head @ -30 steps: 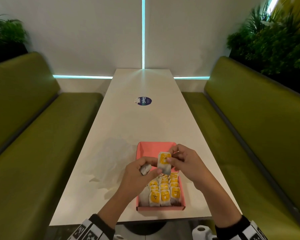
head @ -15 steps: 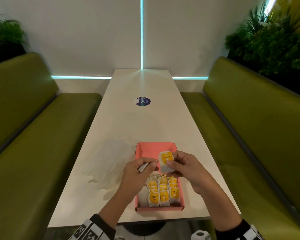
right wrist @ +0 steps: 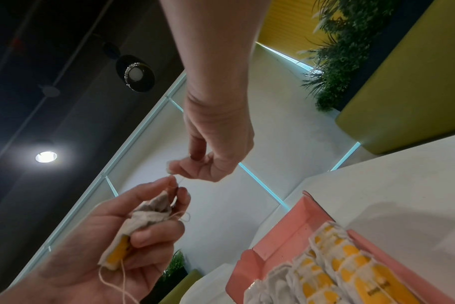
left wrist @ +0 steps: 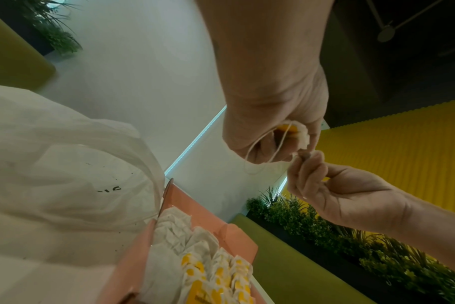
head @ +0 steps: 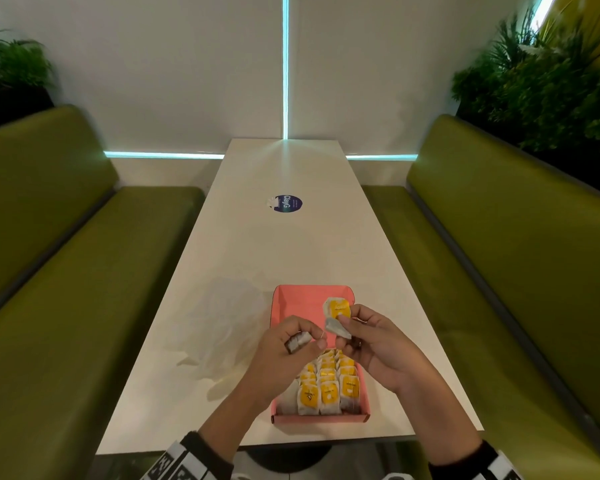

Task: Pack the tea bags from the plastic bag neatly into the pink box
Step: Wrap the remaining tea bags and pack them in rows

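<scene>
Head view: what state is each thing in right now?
pink box: open, near part filled, far part bare
packed tea bags: standing in rows in the box
plastic bag: lying slack left of the box
left hand: grips a grey tea bag
right hand: pinches a yellow-tagged tea bag

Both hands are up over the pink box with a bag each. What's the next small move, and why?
Probably free the string first: a thread runs between the left hand and the tea bag held by the right hand, so the two look tangled. Then set it into the pink box, whose far end is open.
</scene>
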A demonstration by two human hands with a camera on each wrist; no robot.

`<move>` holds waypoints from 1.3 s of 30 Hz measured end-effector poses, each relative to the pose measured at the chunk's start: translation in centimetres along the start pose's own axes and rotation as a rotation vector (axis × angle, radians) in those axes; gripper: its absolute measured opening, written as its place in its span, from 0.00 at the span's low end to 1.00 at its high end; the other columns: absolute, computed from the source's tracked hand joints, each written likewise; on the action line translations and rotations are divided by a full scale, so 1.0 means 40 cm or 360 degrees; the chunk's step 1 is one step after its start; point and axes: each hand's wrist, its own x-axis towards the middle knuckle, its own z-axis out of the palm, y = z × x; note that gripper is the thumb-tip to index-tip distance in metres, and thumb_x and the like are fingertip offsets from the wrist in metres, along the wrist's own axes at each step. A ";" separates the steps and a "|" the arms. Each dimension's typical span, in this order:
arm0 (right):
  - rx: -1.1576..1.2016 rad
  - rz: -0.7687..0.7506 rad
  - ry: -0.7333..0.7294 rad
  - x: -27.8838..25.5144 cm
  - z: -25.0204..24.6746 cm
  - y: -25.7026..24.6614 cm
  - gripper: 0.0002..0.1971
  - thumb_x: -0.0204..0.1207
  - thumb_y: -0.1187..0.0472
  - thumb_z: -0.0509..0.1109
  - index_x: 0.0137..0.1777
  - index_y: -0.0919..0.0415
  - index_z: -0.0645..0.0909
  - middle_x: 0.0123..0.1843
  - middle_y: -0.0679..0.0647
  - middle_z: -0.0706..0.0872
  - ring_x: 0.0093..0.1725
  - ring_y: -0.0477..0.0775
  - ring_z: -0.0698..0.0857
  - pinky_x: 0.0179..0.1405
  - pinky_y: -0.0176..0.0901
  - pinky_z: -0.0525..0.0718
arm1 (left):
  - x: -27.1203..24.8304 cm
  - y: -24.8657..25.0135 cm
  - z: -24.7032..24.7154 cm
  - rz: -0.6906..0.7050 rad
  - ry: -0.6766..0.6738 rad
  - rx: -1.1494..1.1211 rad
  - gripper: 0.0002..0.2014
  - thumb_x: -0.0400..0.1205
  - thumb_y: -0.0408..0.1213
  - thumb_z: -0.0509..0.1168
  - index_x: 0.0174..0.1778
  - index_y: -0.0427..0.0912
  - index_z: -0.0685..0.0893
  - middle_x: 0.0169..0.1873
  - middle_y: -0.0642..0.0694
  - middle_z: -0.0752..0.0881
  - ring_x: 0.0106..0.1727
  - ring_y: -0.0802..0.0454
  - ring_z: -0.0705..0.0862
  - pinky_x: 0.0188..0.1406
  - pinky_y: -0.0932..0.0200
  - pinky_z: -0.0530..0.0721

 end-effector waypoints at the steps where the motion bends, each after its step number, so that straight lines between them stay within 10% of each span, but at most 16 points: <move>1: 0.0006 -0.0008 0.0006 0.001 0.002 0.002 0.03 0.77 0.70 0.65 0.43 0.64 0.78 0.30 0.56 0.83 0.24 0.47 0.82 0.24 0.31 0.80 | -0.002 0.002 0.002 -0.0003 -0.0025 -0.0016 0.07 0.77 0.28 0.70 0.38 0.44 0.83 0.28 0.63 0.83 0.27 0.68 0.78 0.27 0.75 0.73; 8: -0.0023 -0.0106 0.0030 0.001 0.016 0.015 0.05 0.79 0.71 0.63 0.42 0.66 0.78 0.29 0.56 0.85 0.25 0.48 0.83 0.24 0.33 0.81 | -0.012 0.009 0.006 0.0068 -0.0030 -0.0168 0.08 0.77 0.26 0.69 0.39 0.45 0.87 0.35 0.54 0.89 0.40 0.61 0.86 0.42 0.67 0.82; 14: -0.0222 -0.0216 0.0133 -0.005 0.023 0.018 0.06 0.78 0.72 0.64 0.40 0.66 0.78 0.29 0.56 0.86 0.25 0.49 0.84 0.25 0.33 0.81 | -0.016 -0.004 0.005 0.0106 -0.0005 -0.0163 0.06 0.70 0.45 0.71 0.41 0.59 0.90 0.42 0.52 0.90 0.48 0.53 0.88 0.49 0.59 0.85; 22: -0.0183 -0.0248 0.0134 -0.010 0.023 0.009 0.07 0.78 0.70 0.65 0.39 0.62 0.81 0.31 0.51 0.87 0.29 0.44 0.84 0.28 0.34 0.80 | -0.016 -0.023 -0.001 0.0157 -0.0087 0.0168 0.11 0.77 0.38 0.70 0.46 0.63 0.89 0.47 0.58 0.90 0.52 0.59 0.87 0.54 0.63 0.84; 31: -0.0335 -0.0373 0.0136 -0.010 0.007 0.001 0.05 0.75 0.67 0.69 0.39 0.58 0.83 0.38 0.53 0.85 0.40 0.50 0.78 0.41 0.41 0.72 | -0.005 -0.020 -0.020 0.0019 0.0110 -0.0168 0.07 0.76 0.35 0.69 0.45 0.51 0.89 0.41 0.54 0.91 0.47 0.61 0.88 0.44 0.71 0.81; 39: -0.0615 -0.0437 0.0116 -0.016 0.009 0.001 0.03 0.72 0.69 0.72 0.41 0.63 0.86 0.35 0.51 0.87 0.36 0.42 0.83 0.37 0.27 0.80 | 0.010 -0.011 0.007 0.0067 0.0110 -0.0121 0.07 0.73 0.40 0.72 0.46 0.48 0.90 0.41 0.51 0.91 0.44 0.58 0.87 0.42 0.66 0.83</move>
